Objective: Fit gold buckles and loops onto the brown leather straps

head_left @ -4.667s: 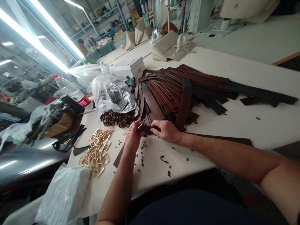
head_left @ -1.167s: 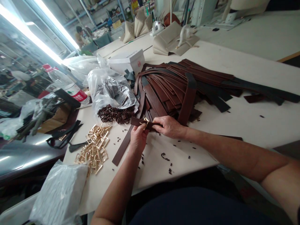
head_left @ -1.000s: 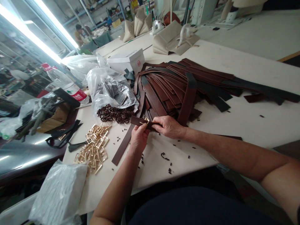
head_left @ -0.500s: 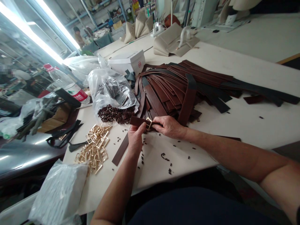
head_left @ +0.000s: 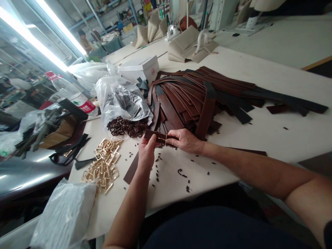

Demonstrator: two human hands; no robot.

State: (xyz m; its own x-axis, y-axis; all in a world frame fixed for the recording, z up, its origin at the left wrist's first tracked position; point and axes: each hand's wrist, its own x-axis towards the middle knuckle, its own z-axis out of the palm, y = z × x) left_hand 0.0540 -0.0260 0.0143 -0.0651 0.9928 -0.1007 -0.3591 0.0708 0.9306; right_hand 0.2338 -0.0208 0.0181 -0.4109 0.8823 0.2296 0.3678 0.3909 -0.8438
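Observation:
A short stretch of brown leather strap (head_left: 160, 136) runs between my two hands above the table's near part. My left hand (head_left: 146, 154) is closed on its left end, thumb on top. A gold buckle (head_left: 166, 139) sits around the strap, and my right hand (head_left: 185, 141) pinches the strap and buckle there; the right fingertips are partly hidden. Behind my hands lies a large fanned heap of brown and black leather straps (head_left: 178, 107). To the left is a pile of gold buckles (head_left: 105, 166), and small dark brown leather loops (head_left: 127, 127) spill by a plastic bag.
Small dark scraps (head_left: 187, 188) are scattered over the white table (head_left: 215, 180). A plastic-wrapped bundle (head_left: 64, 211) rests at the near left corner. Farther back stand a bottle (head_left: 70, 91), a white box (head_left: 140, 68) and a beige bag (head_left: 186, 43).
The buckle has turned from slanted to nearly edge-on around the strap. My left hand has slid slightly left along the strap, away from the buckle.

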